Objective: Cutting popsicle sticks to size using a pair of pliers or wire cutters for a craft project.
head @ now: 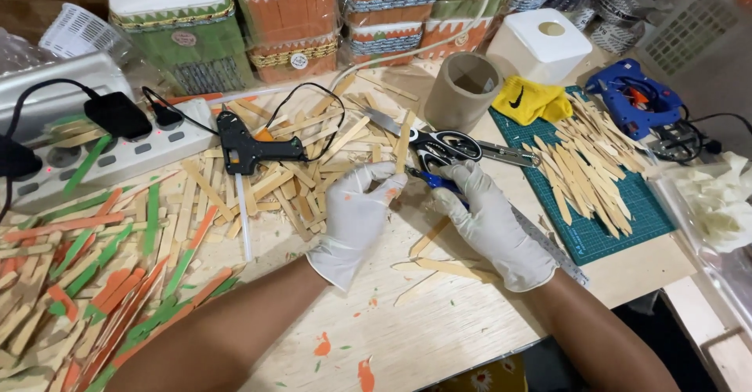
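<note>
Near the bottom of the frame we see both forearms coming up over the pale worktop [439,337], which is flecked with orange and green paint; just past the wrists a few cut wooden sticks [439,268] lie loose at centre; our left hand [354,218], gloved white, is curled with fingertips pinching toward the other hand, probably steadying a stick, though the stick itself we cannot make out; our right hand [492,224], also gloved, is closed around a small blue-handled cutter [435,180]; we judge the step in hand is trimming a stick end, and the next move calls for a firm pinch and keeping the left fingertips out of the blade's path; lower left sits a heap of orange and green painted sticks [86,282]; centre left a plain stick pile [290,180] with a black glue gun [247,148] on it; black-handled scissors [446,145] lie just beyond the hands; right of centre a green cutting mat [595,235] holds pointed sticks; farther up a cardboard tube [464,90], a blue glue gun [633,98], and decorated boxes [235,32] along the top.
</note>
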